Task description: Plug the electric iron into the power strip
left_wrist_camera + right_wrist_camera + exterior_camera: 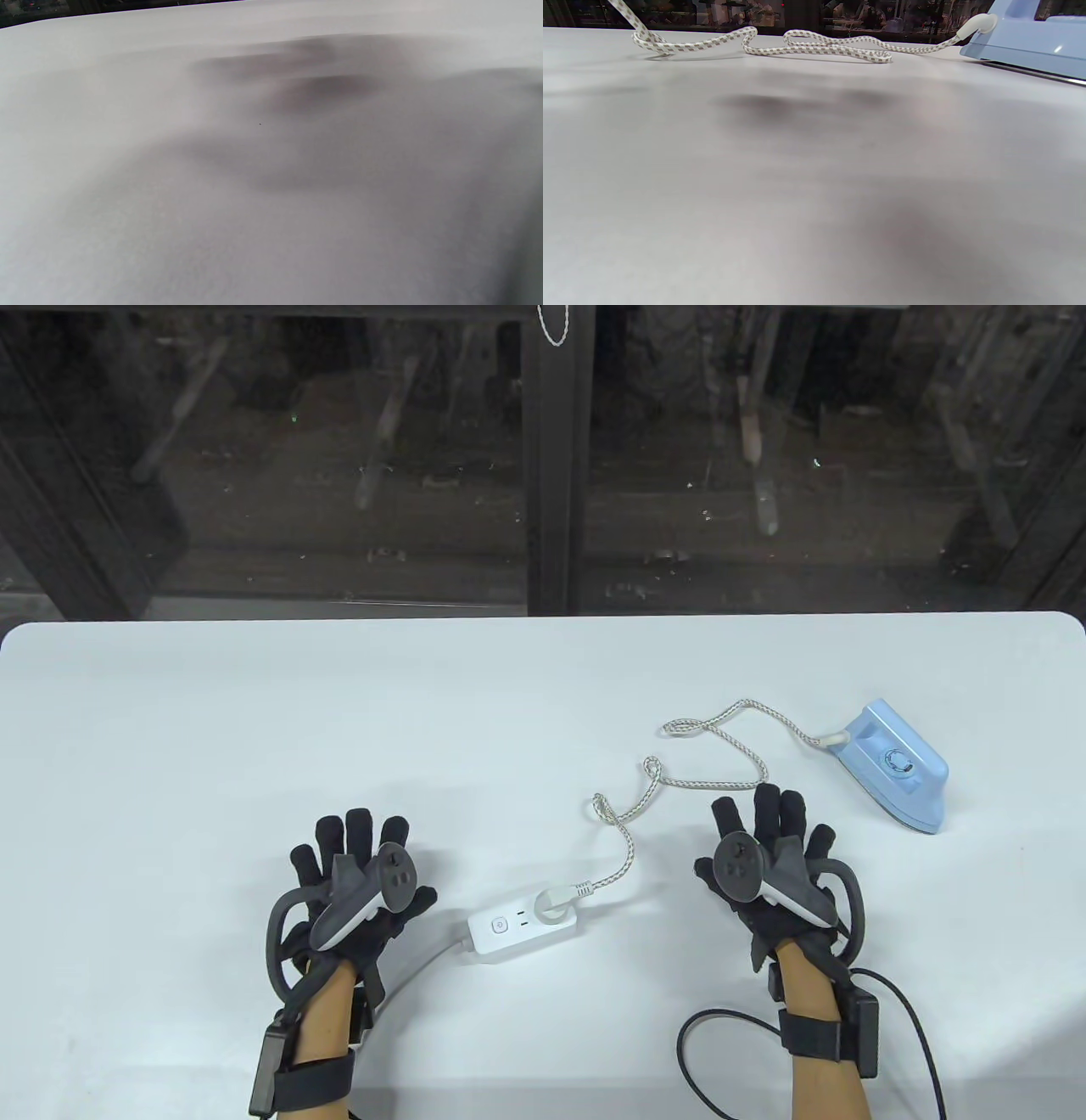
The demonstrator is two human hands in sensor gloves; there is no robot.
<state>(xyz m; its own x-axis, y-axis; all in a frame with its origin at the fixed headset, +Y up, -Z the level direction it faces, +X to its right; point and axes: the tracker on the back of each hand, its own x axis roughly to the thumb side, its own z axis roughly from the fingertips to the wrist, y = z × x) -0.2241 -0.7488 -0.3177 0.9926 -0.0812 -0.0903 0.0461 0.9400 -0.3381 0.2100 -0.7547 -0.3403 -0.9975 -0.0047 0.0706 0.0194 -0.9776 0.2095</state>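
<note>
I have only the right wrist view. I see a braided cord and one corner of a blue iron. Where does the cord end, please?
Observer: In the table view the plug sits in the white power strip, between the two hands.
Operator: Is a hand holding the plug?
Observer: No. The right hand lies open and flat on the table, apart from the strip.
Operator: And the other hand?
Observer: The left hand is also flat and open, left of the strip, holding nothing.
</note>
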